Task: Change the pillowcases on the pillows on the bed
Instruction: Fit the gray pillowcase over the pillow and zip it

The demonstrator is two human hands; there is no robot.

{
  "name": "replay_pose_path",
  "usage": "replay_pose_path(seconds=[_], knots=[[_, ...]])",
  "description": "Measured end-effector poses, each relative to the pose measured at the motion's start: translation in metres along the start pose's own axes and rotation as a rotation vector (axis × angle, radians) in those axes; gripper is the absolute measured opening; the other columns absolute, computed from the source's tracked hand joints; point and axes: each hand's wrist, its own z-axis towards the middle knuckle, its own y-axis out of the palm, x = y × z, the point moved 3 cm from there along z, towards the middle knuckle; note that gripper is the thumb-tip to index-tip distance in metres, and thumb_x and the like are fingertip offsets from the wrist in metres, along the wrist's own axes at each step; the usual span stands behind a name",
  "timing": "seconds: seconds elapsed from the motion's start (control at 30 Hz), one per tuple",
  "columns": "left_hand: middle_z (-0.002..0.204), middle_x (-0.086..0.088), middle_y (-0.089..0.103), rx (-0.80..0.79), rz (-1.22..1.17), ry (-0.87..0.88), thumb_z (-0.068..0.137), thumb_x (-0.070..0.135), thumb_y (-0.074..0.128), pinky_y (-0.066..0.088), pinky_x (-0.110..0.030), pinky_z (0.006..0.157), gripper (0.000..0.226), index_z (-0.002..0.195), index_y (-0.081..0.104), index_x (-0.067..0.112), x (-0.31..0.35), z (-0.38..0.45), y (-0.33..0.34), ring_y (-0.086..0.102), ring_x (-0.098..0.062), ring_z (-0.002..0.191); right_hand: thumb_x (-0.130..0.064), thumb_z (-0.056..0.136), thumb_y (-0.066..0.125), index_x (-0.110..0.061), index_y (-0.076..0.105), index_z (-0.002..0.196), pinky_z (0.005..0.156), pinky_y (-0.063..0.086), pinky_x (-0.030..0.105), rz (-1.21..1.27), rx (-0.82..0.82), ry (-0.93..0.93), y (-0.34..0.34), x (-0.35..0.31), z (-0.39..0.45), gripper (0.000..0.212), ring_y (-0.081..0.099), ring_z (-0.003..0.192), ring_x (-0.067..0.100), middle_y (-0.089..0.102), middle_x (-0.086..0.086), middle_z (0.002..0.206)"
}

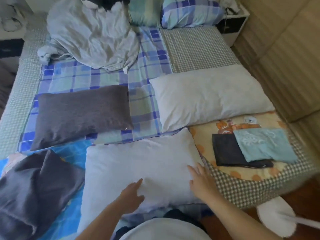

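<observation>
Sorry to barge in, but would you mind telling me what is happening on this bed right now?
A person is changing pillowcases. Both hands rest flat on the bare white pillow nearest them: the left hand near its middle, the right hand at its right edge. A second bare white pillow lies beyond it, and a dark grey pillow to the left. Folded dark grey and light blue cloths, likely fresh cases, wait on the right.

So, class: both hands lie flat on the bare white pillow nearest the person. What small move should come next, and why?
Probably the right hand should reach for the folded light blue cloth lying on the folded dark cloth just beyond it. The near white pillow under both hands looks uncovered, and the left hand can steady it.
</observation>
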Motion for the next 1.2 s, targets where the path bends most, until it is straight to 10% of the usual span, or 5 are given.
replay_pose_path(seconds=[0.17, 0.53, 0.63, 0.87, 1.2], knots=[[0.158, -0.009, 0.037, 0.108, 0.096, -0.082, 0.106, 0.031, 0.043, 0.035, -0.023, 0.108, 0.055, 0.157, 0.026, 0.019, 0.04, 0.026, -0.007, 0.047, -0.022, 0.136, -0.031, 0.1, 0.044, -0.022, 0.049, 0.139, 0.099, 0.048, 0.039, 0.319, -0.021, 0.173, -0.002, 0.073, 0.009, 0.04, 0.054, 0.121, 0.027, 0.049, 0.008, 0.141], [0.157, -0.002, 0.03, 0.19, 0.181, -0.076, 0.098, 0.036, 0.056, 0.041, -0.036, 0.11, 0.069, 0.158, 0.021, 0.04, 0.105, 0.058, 0.037, 0.057, -0.026, 0.119, -0.019, 0.1, 0.047, -0.04, 0.027, 0.155, 0.114, 0.031, 0.051, 0.076, -0.147, 0.147, 0.017, 0.198, 0.128, 0.062, 0.022, 0.14, 0.047, 0.004, 0.005, 0.166], [0.159, 0.004, 0.028, 0.187, 0.174, -0.075, 0.101, 0.032, 0.054, 0.04, -0.03, 0.108, 0.066, 0.158, 0.021, 0.042, 0.101, 0.047, 0.037, 0.059, -0.02, 0.118, -0.033, 0.091, 0.067, -0.016, 0.056, 0.133, 0.1, 0.044, 0.042, 0.076, 0.087, 0.153, 0.007, 0.199, 0.133, 0.047, 0.048, 0.118, 0.035, 0.05, 0.011, 0.134], [0.13, 0.0, 0.06, 0.156, -0.132, -0.1, 0.101, 0.024, 0.057, 0.045, -0.009, 0.073, 0.044, 0.144, 0.049, 0.033, 0.1, 0.01, 0.028, 0.062, -0.006, 0.085, -0.006, 0.094, 0.062, -0.008, 0.067, 0.118, 0.095, 0.048, 0.04, 0.682, 0.645, 0.267, -0.124, 0.171, 0.063, 0.025, 0.06, 0.112, 0.03, 0.065, 0.011, 0.116], [0.118, 0.001, 0.074, 0.251, -0.713, 0.568, 0.096, 0.006, 0.063, 0.05, -0.043, 0.104, 0.028, 0.119, 0.07, 0.021, 0.207, -0.155, -0.111, 0.069, -0.021, 0.11, -0.019, 0.09, 0.069, -0.031, 0.066, 0.086, 0.066, 0.047, 0.013, 0.922, 1.028, -0.203, -0.351, 0.033, -0.126, 0.013, 0.061, 0.073, -0.004, 0.068, -0.014, 0.081]])
